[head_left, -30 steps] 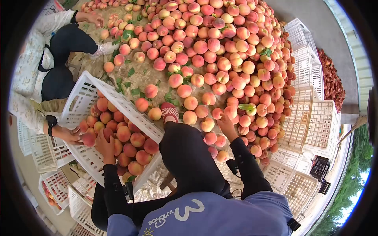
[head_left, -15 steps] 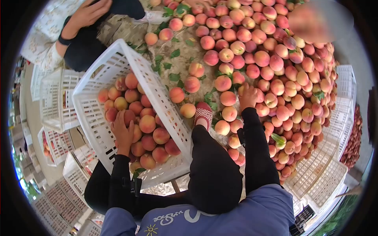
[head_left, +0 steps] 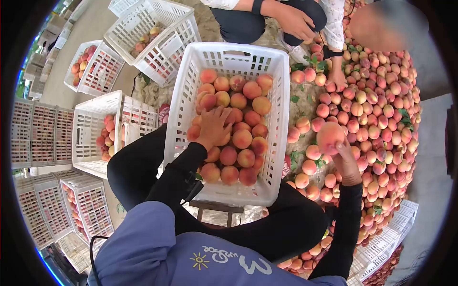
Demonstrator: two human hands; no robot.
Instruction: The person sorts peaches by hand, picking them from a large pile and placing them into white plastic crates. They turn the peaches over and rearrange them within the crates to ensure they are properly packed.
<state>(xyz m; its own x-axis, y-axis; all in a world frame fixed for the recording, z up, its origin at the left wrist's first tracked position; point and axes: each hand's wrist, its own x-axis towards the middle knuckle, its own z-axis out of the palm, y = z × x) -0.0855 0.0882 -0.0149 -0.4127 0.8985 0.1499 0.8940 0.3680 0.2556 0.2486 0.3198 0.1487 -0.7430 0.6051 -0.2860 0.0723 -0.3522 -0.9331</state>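
Observation:
A white plastic crate (head_left: pixel 180 109) half full of peaches stands on a low stool in front of me. My left hand (head_left: pixel 213 126) lies spread on the peaches inside the crate, fingers apart, holding none that I can see. My right hand (head_left: pixel 342 153) is lifted over the big heap of peaches (head_left: pixel 381 124) on the right and grips one large pink peach (head_left: pixel 330 137). Both my arms are in black sleeves.
Another person crouches beyond the crate, one hand (head_left: pixel 296 21) on a knee, the other hand (head_left: pixel 337 78) on the heap. More white crates (head_left: pixel 152 28) with peaches stand to the left (head_left: pixel 90 124), and stacked crates (head_left: pixel 43 133) line the far left.
My view has swung left, so the crate now sits in the middle. My right hand has lifted a peach off the heap. My left hand stays on the peaches in the crate.

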